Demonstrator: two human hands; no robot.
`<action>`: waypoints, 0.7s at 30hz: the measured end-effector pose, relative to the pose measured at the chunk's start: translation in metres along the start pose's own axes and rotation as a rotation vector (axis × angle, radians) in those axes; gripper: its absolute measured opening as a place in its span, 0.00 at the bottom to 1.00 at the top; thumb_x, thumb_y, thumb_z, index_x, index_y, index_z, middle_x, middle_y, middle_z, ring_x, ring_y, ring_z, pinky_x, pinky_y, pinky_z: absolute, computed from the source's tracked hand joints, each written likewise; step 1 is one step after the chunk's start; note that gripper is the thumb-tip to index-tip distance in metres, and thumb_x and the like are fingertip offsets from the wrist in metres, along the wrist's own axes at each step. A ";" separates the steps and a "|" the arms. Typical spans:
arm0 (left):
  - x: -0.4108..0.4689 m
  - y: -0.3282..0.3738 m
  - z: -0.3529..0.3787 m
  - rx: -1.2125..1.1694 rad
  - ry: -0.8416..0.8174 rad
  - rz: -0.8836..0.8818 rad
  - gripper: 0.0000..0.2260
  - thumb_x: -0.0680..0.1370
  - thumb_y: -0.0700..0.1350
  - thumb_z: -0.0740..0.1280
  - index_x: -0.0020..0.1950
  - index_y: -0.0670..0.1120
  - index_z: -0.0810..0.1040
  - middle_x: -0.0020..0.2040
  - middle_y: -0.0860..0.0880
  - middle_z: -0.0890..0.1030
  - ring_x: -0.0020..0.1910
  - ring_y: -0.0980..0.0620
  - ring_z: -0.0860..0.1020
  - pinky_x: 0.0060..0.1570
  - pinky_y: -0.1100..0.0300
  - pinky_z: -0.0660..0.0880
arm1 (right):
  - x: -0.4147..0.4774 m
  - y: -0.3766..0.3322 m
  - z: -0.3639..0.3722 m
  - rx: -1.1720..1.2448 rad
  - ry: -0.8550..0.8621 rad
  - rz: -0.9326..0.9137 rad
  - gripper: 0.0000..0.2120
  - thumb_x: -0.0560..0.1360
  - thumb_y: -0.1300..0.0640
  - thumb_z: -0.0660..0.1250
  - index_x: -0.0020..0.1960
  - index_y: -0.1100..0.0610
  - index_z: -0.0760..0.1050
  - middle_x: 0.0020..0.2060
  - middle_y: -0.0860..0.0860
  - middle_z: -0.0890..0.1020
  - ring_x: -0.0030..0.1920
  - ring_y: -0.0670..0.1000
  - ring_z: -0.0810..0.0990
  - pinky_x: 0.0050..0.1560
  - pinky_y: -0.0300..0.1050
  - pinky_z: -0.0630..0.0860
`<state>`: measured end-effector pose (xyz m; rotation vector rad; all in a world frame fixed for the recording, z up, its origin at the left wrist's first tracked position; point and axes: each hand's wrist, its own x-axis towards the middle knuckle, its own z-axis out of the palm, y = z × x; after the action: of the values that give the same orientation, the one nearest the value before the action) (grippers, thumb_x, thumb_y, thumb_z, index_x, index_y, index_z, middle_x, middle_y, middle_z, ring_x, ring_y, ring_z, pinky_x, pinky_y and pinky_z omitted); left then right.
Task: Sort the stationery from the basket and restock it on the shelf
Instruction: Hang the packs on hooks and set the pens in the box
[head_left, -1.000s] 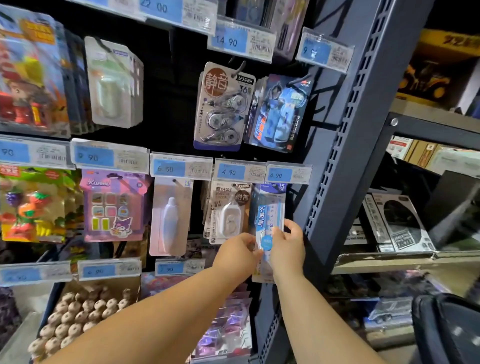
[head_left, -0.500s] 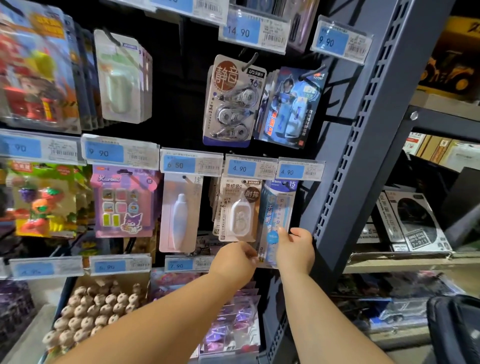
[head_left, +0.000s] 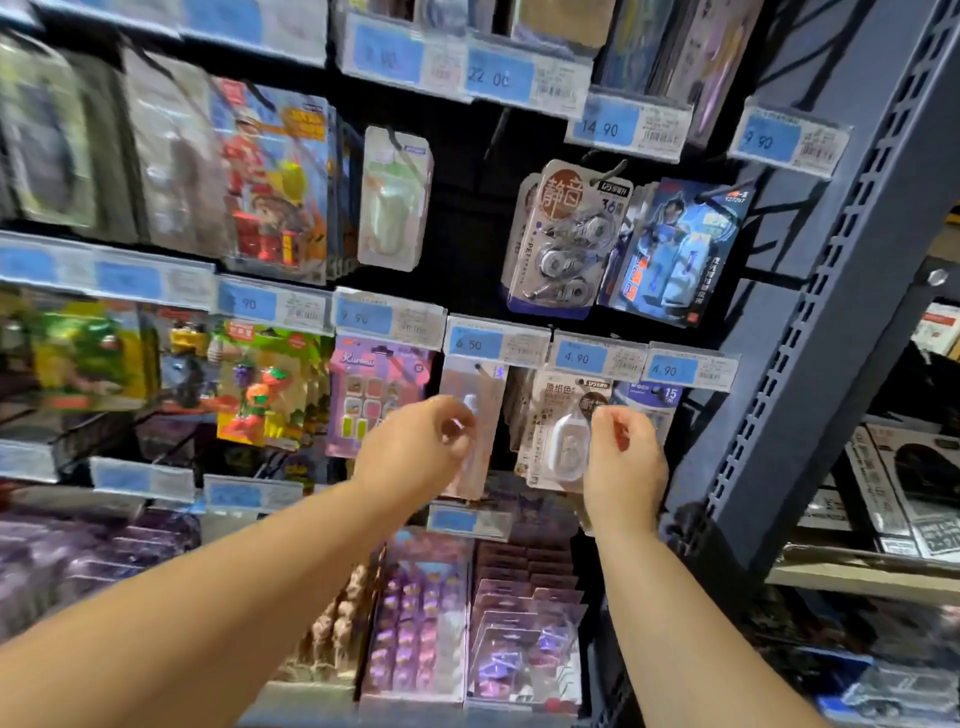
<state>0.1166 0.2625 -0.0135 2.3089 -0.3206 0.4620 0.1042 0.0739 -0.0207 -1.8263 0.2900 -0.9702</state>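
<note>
The blue and white correction-tape pack (head_left: 650, 397) hangs on its hook under the right 4.90 price tag (head_left: 691, 370), mostly hidden by my right hand (head_left: 626, 460). That hand hovers in front of it with loosely curled fingers and holds nothing. To its left hangs a pack with a white tape dispenser (head_left: 563, 441). My left hand (head_left: 418, 447) is raised in front of the pale pack with a white bottle (head_left: 480, 382), fingers loosely curled and empty. The basket is not in view.
A dark blue perforated shelf upright (head_left: 810, 364) stands just right of my right hand. Above hang a three-dispenser tape pack (head_left: 566, 244) and a blue pack (head_left: 675, 249). Purple packs (head_left: 524, 639) fill the bin below. Boxes (head_left: 914, 483) sit on the right-hand shelf.
Both hands have let go of the blue and white pack, which stays on its hook. My left hand has moved left to the bottle pack. The view has shifted left and up.
</note>
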 end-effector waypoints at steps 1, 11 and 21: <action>0.002 -0.004 -0.017 0.030 0.058 -0.001 0.07 0.78 0.48 0.65 0.54 0.56 0.80 0.47 0.57 0.81 0.45 0.53 0.79 0.41 0.57 0.75 | -0.002 -0.010 0.007 0.035 -0.013 -0.021 0.04 0.79 0.50 0.62 0.48 0.47 0.74 0.47 0.47 0.79 0.49 0.49 0.77 0.44 0.42 0.70; 0.075 0.017 -0.203 0.413 0.566 0.181 0.17 0.77 0.58 0.64 0.62 0.52 0.76 0.63 0.47 0.75 0.65 0.41 0.68 0.62 0.46 0.68 | 0.041 -0.176 0.046 0.139 -0.018 -0.584 0.04 0.78 0.49 0.63 0.46 0.47 0.75 0.44 0.47 0.79 0.47 0.50 0.76 0.46 0.45 0.71; 0.150 0.023 -0.317 0.730 0.467 0.176 0.13 0.80 0.60 0.60 0.62 0.60 0.79 0.63 0.54 0.79 0.65 0.46 0.71 0.58 0.50 0.64 | 0.108 -0.299 0.096 -0.282 -0.238 -1.023 0.06 0.74 0.47 0.68 0.47 0.47 0.81 0.42 0.48 0.79 0.48 0.54 0.76 0.50 0.47 0.72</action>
<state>0.1703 0.4607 0.2721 2.7558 -0.1282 1.3633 0.1780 0.2139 0.2720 -2.3548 -0.7715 -1.4008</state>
